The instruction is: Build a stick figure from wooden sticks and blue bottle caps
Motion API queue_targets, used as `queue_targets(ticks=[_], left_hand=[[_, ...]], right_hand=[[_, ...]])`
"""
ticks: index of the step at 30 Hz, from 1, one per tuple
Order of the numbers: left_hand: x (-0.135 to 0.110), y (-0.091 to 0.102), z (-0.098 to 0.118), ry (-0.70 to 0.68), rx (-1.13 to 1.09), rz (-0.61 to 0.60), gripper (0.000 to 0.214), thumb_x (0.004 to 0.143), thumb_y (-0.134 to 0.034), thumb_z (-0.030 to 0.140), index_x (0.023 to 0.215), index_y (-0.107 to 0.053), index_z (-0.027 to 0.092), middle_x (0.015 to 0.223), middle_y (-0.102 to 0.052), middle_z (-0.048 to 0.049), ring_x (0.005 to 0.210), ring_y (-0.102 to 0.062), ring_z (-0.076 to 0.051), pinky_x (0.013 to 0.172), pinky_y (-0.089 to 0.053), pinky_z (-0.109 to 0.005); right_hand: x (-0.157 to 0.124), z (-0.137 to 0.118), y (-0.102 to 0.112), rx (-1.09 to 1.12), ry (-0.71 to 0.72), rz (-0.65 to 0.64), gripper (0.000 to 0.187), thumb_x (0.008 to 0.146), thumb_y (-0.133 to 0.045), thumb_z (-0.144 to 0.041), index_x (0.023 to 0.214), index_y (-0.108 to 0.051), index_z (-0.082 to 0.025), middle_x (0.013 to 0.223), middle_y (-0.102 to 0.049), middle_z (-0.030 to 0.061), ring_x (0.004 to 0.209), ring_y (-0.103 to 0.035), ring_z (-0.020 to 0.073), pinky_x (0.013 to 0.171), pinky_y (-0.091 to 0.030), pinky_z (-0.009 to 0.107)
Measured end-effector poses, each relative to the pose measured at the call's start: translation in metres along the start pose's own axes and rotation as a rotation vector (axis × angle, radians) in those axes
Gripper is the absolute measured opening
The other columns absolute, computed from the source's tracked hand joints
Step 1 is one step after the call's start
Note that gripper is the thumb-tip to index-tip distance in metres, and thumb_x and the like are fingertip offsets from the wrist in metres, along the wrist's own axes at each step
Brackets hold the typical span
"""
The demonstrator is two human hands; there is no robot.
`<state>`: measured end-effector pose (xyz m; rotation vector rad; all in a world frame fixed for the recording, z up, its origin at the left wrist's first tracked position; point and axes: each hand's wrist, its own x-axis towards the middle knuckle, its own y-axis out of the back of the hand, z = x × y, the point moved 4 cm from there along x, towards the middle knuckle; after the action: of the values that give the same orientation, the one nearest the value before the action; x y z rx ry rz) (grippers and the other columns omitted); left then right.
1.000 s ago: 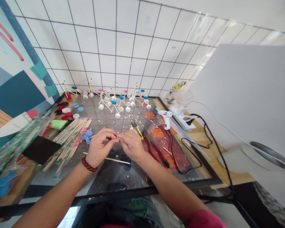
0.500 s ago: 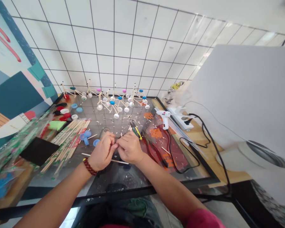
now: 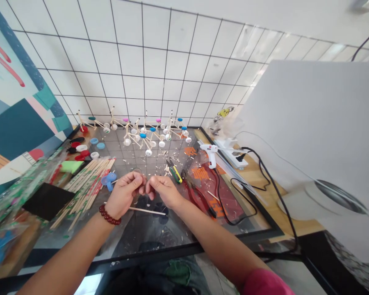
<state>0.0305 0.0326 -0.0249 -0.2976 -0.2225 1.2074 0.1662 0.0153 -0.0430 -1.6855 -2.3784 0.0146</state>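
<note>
My left hand (image 3: pixel 124 194), with a dark red bead bracelet at the wrist, and my right hand (image 3: pixel 163 189) meet over the glass table (image 3: pixel 160 233). Both pinch with thumb and fingers pressed together on something small between them that I cannot make out. A thin wooden stick (image 3: pixel 141 209) lies on the glass just under my hands. A blue cap piece (image 3: pixel 108 179) lies to the left of my left hand.
Several stick-and-cap models (image 3: pixel 141 133) stand at the back by the tiled wall. Packed chopsticks (image 3: pixel 86 184) and loose caps (image 3: pixel 83 146) lie left. Cutters (image 3: pixel 174 170), red pliers (image 3: pixel 197 192), a white glue gun (image 3: pixel 210 152) with black cord and a power strip (image 3: pixel 233 148) lie right.
My hands stay together in a pinch; they shifted slightly left and lifted a little as the view tilted. Nothing was put down or picked up.
</note>
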Motion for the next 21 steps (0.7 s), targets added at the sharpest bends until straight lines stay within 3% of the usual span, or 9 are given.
queue_targets(ticks=[5,9,11,13,15,17,19,21], left_hand=[[0.003,0.007,0.004,-0.005,0.018,0.084,0.050,0.060,-0.102,0.059,0.070,-0.077,0.017,0.066,-0.070,-0.0024,0.056,-0.057,-0.011,0.058,-0.053,-0.027],[0.010,0.026,0.007,-0.173,0.165,0.279,0.039,0.069,-0.096,0.051,0.085,-0.081,0.020,0.081,-0.077,-0.0040,0.066,-0.065,-0.015,0.065,-0.057,-0.029],[0.014,0.039,0.011,-0.310,0.261,0.381,0.035,0.068,-0.096,0.046,0.088,-0.079,0.022,0.085,-0.078,-0.0024,0.073,-0.068,-0.017,0.072,-0.058,-0.031],[0.016,0.052,0.017,-0.440,0.352,0.447,0.031,0.074,-0.091,0.047,0.077,-0.073,0.022,0.084,-0.078,-0.0030,0.079,-0.070,-0.019,0.081,-0.059,-0.035],[0.017,0.061,0.026,-0.537,0.475,0.473,0.041,0.093,-0.071,0.053,0.065,-0.066,0.023,0.079,-0.076,-0.0057,0.085,-0.073,-0.023,0.091,-0.059,-0.041],[0.015,0.067,0.039,-0.658,0.628,0.504,0.045,0.102,-0.057,0.050,0.066,-0.065,0.023,0.084,-0.077,-0.0091,0.096,-0.074,-0.026,0.100,-0.056,-0.046],[0.010,0.069,0.052,-0.793,0.808,0.565,0.026,0.096,-0.068,0.044,0.080,-0.071,0.023,0.098,-0.079,-0.0106,0.108,-0.073,-0.029,0.108,-0.053,-0.048],[0.005,0.071,0.061,-0.828,0.918,0.641,0.019,0.088,-0.077,0.040,0.086,-0.071,0.023,0.097,-0.077,-0.0086,0.104,-0.073,-0.029,0.103,-0.055,-0.046]], right_hand=[[0.001,0.001,0.004,-0.066,-0.029,0.053,0.071,0.086,-0.060,-0.091,0.068,-0.061,-0.022,0.062,-0.059,-0.0020,0.053,-0.051,0.0123,0.057,-0.045,0.027],[-0.002,-0.010,0.014,-0.284,0.021,0.066,0.056,0.091,-0.071,-0.074,0.073,-0.067,-0.021,0.061,-0.060,-0.0031,0.057,-0.054,0.0125,0.060,-0.043,0.026],[-0.005,-0.018,0.016,-0.552,0.080,0.014,0.043,0.093,-0.078,-0.058,0.074,-0.070,-0.020,0.063,-0.064,-0.0031,0.060,-0.056,0.0124,0.062,-0.042,0.026],[-0.008,-0.021,0.010,-0.815,0.124,-0.101,0.031,0.091,-0.086,-0.044,0.078,-0.074,-0.020,0.067,-0.069,-0.0029,0.064,-0.061,0.0126,0.066,-0.042,0.026],[-0.011,-0.018,0.001,-1.032,0.157,-0.205,0.028,0.090,-0.090,-0.044,0.085,-0.078,-0.019,0.075,-0.075,-0.0010,0.073,-0.067,0.0145,0.072,-0.042,0.028],[-0.013,-0.013,-0.010,-1.203,0.195,-0.254,0.036,0.091,-0.089,-0.053,0.093,-0.080,-0.019,0.086,-0.079,0.0023,0.083,-0.071,0.0176,0.076,-0.042,0.030],[-0.013,-0.006,-0.020,-1.318,0.228,-0.288,0.042,0.094,-0.084,-0.061,0.097,-0.080,-0.019,0.092,-0.080,0.0045,0.088,-0.071,0.0197,0.078,-0.041,0.033],[-0.014,-0.002,-0.027,-1.376,0.241,-0.333,0.041,0.098,-0.080,-0.059,0.097,-0.079,-0.019,0.093,-0.079,0.0048,0.088,-0.070,0.0201,0.077,-0.039,0.034]])
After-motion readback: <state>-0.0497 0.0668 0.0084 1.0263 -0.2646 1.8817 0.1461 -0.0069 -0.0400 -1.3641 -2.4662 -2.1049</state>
